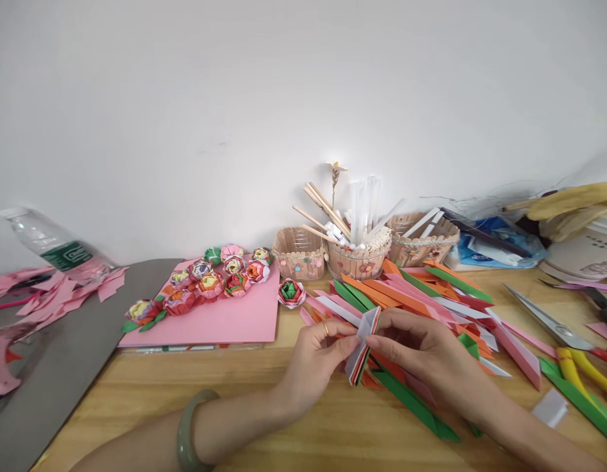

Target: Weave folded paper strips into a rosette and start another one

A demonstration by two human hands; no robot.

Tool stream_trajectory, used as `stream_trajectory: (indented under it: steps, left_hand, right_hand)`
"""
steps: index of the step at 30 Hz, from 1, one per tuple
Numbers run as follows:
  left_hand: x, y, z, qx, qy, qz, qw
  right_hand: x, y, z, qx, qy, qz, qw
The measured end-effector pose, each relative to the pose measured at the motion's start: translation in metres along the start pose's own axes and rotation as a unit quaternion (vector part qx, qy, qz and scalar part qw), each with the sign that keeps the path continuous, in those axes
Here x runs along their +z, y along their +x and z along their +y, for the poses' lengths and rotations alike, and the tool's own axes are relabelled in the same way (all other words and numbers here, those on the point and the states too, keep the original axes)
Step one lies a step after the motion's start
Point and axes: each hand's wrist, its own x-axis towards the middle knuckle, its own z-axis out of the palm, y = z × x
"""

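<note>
Between my two hands is a small stack of folded paper strips (pixel 363 341), white on top with red, orange and green edges showing below. My left hand (pixel 317 357), with a ring and a green bangle, pinches the stack's left side between thumb and fingers. On the opposite side my right hand (pixel 416 341) grips it, thumb on the white face and fingers behind. Under and behind the hands lies a loose heap of folded paper strips (pixel 402 295) in green, orange, pink and white. A paper flower (pixel 291 293) with a green centre sits left of the heap.
Several paper flowers (pixel 210 283) rest on pink paper sheets (pixel 244 321). Decorated baskets (pixel 299 254) with sticks stand by the wall. Scissors (pixel 562 331) lie at the right. At the left are a plastic bottle (pixel 62 246) and pink scraps (pixel 58 298) on a grey surface.
</note>
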Motion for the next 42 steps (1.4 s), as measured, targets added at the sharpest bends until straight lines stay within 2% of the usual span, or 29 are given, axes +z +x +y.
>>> stream_trajectory:
  steps: [6, 11, 17, 21, 25, 28, 30, 36, 42]
  left_hand:
    - [0.001, -0.004, 0.004, 0.044, 0.048, 0.038, 0.997]
    - [0.002, -0.003, 0.006, 0.041, 0.072, 0.044, 0.996]
    - [0.001, 0.0, 0.002, 0.052, 0.063, 0.087, 0.993]
    - [0.002, 0.002, 0.002, 0.045, 0.038, 0.107, 0.992]
    - [0.003, 0.002, 0.003, 0.047, 0.037, 0.122, 0.991]
    - [0.004, 0.001, 0.004, 0.047, 0.044, 0.116, 0.991]
    - [0.005, 0.0, 0.004, 0.051, 0.048, 0.108, 0.992]
    - [0.002, -0.002, 0.006, 0.06, 0.052, 0.092, 0.993]
    - [0.002, -0.003, 0.008, 0.066, 0.02, 0.061, 0.996]
  right_hand:
    - [0.001, -0.002, 0.001, 0.012, 0.017, 0.008, 1.0]
    - [0.002, -0.002, 0.003, 0.041, 0.066, 0.005, 0.997]
    - [0.0, 0.0, 0.003, 0.065, 0.083, 0.056, 0.993]
    - [0.0, -0.001, 0.0, 0.041, 0.061, 0.101, 0.992]
    - [0.004, -0.005, -0.002, -0.012, 0.051, 0.066, 0.996]
    - [0.009, -0.006, 0.0, -0.037, 0.023, 0.013, 0.999]
    - [0.013, -0.006, 0.002, -0.023, 0.006, -0.004, 1.0]
    - [0.014, -0.004, 0.006, 0.025, 0.017, 0.057, 0.998]
    - [0.011, -0.004, 0.008, 0.027, 0.07, 0.065, 0.995]
